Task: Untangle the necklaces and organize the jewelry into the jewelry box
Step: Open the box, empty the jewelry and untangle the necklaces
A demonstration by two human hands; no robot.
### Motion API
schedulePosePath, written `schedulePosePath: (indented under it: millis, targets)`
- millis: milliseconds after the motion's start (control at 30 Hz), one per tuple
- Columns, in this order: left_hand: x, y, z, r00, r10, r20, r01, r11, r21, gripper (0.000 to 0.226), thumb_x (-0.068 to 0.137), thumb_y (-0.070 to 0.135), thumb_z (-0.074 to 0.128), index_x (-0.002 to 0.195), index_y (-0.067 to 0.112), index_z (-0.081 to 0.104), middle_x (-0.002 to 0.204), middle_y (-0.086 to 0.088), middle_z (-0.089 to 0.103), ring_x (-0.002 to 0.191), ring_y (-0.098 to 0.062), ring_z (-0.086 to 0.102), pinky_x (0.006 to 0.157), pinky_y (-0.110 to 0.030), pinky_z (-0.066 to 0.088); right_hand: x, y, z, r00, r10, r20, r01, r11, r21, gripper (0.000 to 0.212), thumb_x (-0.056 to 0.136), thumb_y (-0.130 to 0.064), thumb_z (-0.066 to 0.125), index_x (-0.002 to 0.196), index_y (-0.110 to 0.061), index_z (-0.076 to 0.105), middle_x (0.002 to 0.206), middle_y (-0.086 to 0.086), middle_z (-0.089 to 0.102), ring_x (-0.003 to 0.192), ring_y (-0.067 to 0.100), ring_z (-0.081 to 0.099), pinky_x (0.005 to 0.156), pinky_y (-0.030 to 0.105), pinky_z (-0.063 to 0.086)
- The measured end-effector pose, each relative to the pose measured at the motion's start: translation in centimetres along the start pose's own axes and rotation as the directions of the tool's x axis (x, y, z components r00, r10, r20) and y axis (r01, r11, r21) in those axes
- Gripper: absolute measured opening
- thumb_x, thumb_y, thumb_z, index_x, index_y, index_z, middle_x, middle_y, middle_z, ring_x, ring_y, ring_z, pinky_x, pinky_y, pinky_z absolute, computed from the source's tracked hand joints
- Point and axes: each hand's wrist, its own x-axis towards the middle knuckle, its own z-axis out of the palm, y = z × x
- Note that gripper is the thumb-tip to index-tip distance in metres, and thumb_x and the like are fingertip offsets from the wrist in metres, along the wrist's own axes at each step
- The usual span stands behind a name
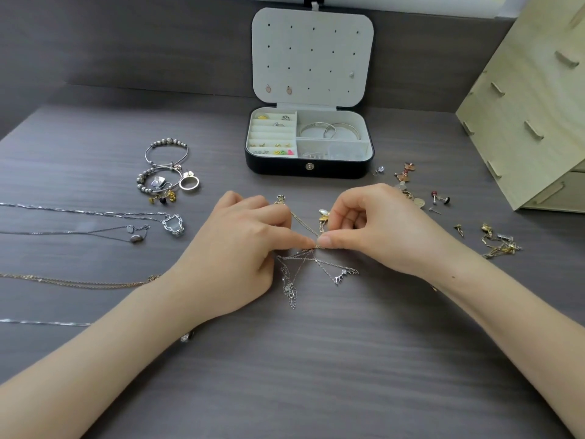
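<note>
Both bare: left hand (240,248), right hand (380,229); forearms uncovered to frame edge (small mole (453,277) on right one); nails short.

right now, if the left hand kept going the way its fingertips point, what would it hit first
Most likely the right hand: the left hand points rightward, and both pinch the tangled chains almost fingertip to fingertip.

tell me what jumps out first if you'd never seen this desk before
First, the two hands meeting mid-table: the left hand and right hand both pinch one spot in a tangle of fine necklaces. Behind them sits the open black jewelry box, its pale lid upright, with rings and bangles already inside. Beaded bracelets lie to the left and loose earrings to the right.
</note>
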Motion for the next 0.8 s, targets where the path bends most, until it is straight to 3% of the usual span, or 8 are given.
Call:
schedulePosePath:
  millis: [233, 500, 700, 800]
  targets:
    - [0.0, 0.4, -0.1, 1.0, 0.014, -0.017, -0.013, 0.999, 0.044, 0.058, 0.066, 0.012, 0.027, 0.093, 0.03, 0.075, 0.068, 0.005, 0.057, 0.059, -0.024, 0.052, 0.059, -0.033, 0.032, 0.0, -0.2, -0.9, 0.996, -0.03, 0.087, 0.035, 0.998, -0.054, 0.02, 0.069, -0.029, 0.082, 0.072, -0.02, 0.064, 0.058, -0.01, 0.057, 0.052, -0.002, 0.048, 0.054, 0.011, 0.039]
    - [-0.4, 0.1, -0.2, 1.0, 0.031, 0.005, -0.031, 0.999, 0.034, 0.056, 0.066, 0.009, 0.031, 0.099, 0.023, 0.074, 0.074, 0.004, 0.06, 0.063, -0.024, 0.052, 0.062, -0.029, 0.019, -0.2, -0.3, -1.3, 0.983, -0.071, 0.17, 0.074, 0.997, -0.013, 0.016, 0.072, -0.016, 0.078, 0.075, -0.023, 0.065, 0.06, -0.008, 0.058, 0.05, 0.001, 0.045, 0.051, 0.013, 0.036]
    - [-0.6, 0.0, -0.4, 0.999, 0.041, -0.025, -0.04, 0.999, 0.026, 0.05, 0.068, 0.008, 0.034, 0.098, 0.017, 0.074, 0.074, 0.003, 0.063, 0.063, -0.025, 0.055, 0.064, -0.028, 0.02, 0.0, -0.3, -0.6, 0.988, -0.15, 0.023, 0.15, 0.987, -0.049, 0.009, 0.082, -0.024, 0.069, 0.073, -0.028, 0.068, 0.056, -0.016, 0.054, 0.061, -0.001, 0.049, 0.057, 0.012, 0.035]
    - [-0.6, 0.1, -0.4, 0.998, 0.047, -0.03, -0.045, 0.998, 0.042, 0.048, 0.068, 0.008, 0.034, 0.096, 0.016, 0.073, 0.073, 0.002, 0.062, 0.062, -0.026, 0.055, 0.064, -0.029, 0.023, 0.3, -0.8, -0.5, 0.985, -0.169, 0.032, 0.172, 0.979, -0.11, 0.006, 0.081, -0.026, 0.07, 0.075, -0.028, 0.068, 0.057, -0.016, 0.052, 0.065, -0.001, 0.049, 0.057, 0.012, 0.033]
